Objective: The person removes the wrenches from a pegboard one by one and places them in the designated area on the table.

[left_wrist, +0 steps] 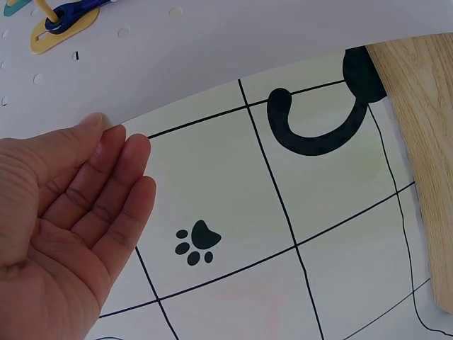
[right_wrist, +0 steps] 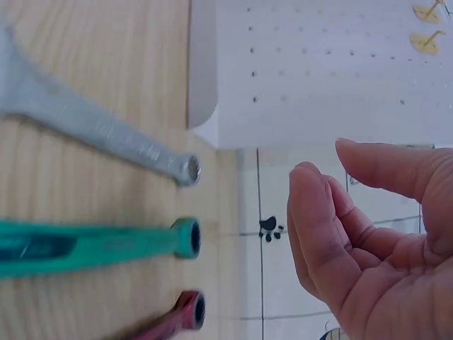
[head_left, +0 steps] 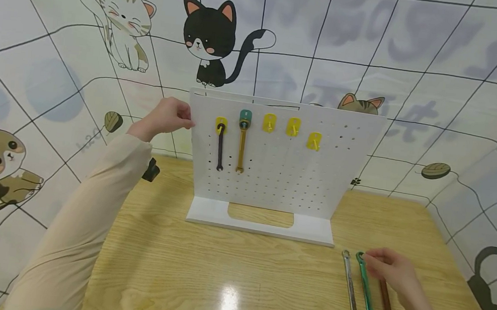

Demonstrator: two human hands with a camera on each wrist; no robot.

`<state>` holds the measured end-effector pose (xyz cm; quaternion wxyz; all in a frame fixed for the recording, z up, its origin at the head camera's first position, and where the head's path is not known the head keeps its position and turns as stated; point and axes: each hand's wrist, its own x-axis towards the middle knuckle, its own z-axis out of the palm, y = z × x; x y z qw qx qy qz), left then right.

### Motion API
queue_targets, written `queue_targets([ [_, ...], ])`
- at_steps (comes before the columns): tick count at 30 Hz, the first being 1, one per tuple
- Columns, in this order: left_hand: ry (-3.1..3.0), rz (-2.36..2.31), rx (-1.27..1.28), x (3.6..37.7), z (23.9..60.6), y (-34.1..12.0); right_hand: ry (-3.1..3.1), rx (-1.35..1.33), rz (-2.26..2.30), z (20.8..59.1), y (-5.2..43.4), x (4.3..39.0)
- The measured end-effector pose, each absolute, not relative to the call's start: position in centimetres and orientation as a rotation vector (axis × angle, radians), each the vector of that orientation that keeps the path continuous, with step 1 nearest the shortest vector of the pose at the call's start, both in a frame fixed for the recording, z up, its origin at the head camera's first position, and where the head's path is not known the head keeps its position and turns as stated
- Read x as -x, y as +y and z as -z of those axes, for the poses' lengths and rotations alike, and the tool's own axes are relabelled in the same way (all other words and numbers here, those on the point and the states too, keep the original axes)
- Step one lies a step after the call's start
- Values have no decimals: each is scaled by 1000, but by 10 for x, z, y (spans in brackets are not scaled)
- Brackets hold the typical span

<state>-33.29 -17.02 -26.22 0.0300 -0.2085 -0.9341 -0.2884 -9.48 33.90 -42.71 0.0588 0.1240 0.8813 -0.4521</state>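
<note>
The green wrench (head_left: 366, 292) is laid flat on the wooden worktop (head_left: 219, 272), at the right front, in front of the pegboard's base. Its ring end (right_wrist: 187, 237) is pointed toward the pegboard. It is flanked by a silver wrench (head_left: 351, 287) just beside it on the left and a red wrench (head_left: 387, 305) just beside it on the right; the three lie roughly parallel, apart from one another.

The right hand (head_left: 394, 275) is positioned over the far ends of the green and red wrenches. In the head view its fingertips are seen at the ring end of the green wrench; contact cannot be confirmed. In the right wrist view the fingers (right_wrist: 318, 219) are loosely curled, close together, and nothing is held between them.

The white pegboard (head_left: 283, 163) is stood upright on its base (head_left: 260, 223) behind the wrenches. Its upper left edge is touched by the left hand (head_left: 166, 116). In the left wrist view the fingers (left_wrist: 113, 184) are straight and held together, with the fingertips at the board's edge.

On the pegboard, a black wrench (head_left: 219, 149) is hung from a yellow hook (head_left: 221, 125) and a gold wrench (head_left: 242, 147) from a teal hook (head_left: 245, 116). Three further yellow hooks (head_left: 293, 126) are mounted to the right and carry nothing.

The worktop is enclosed by a backdrop printed with cartoon cats (head_left: 210, 41). No object is placed between the right hand and the pegboard.
</note>
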Motion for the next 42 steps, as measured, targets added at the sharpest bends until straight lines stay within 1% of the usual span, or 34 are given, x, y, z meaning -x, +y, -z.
queue_targets([
  [13,-2878,901,633,333,263,-170,2673,-204,1492,417,314,114],
  [24,-2872,893,638,334,264,-170,2655,-171,1554,407,288,130],
  [34,-2866,885,649,334,264,-171,2573,-67,1727,396,266,144],
  [42,-2868,883,641,334,264,-171,2531,14,1778,388,244,157],
])
